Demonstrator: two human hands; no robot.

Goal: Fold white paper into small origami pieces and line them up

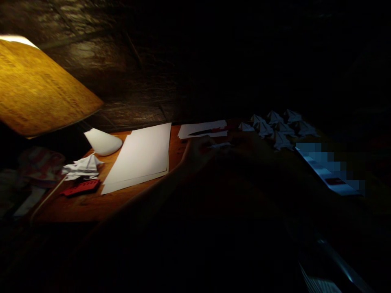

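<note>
Both hands meet over the middle of the table, in deep shadow. My left hand (200, 149) is closed on one end of a small folded piece of paper (221, 145). At its other end is my right hand (244, 147), barely visible but apparently pinching the paper too. Just beyond them a knife (207, 131) with a dark blade and red handle lies on a stack of small paper sheets (186, 129). To the right stand several folded paper figures (282, 140), pointed and white.
Large white sheets (142, 156) lie left of my hands. Farther left are a lit lamp (45, 89) with its white base (104, 142), crumpled-looking paper (82, 167) and a red object (82, 188). A bluish lit, partly pixelated device (326, 169) lies right. A dark wall rises behind.
</note>
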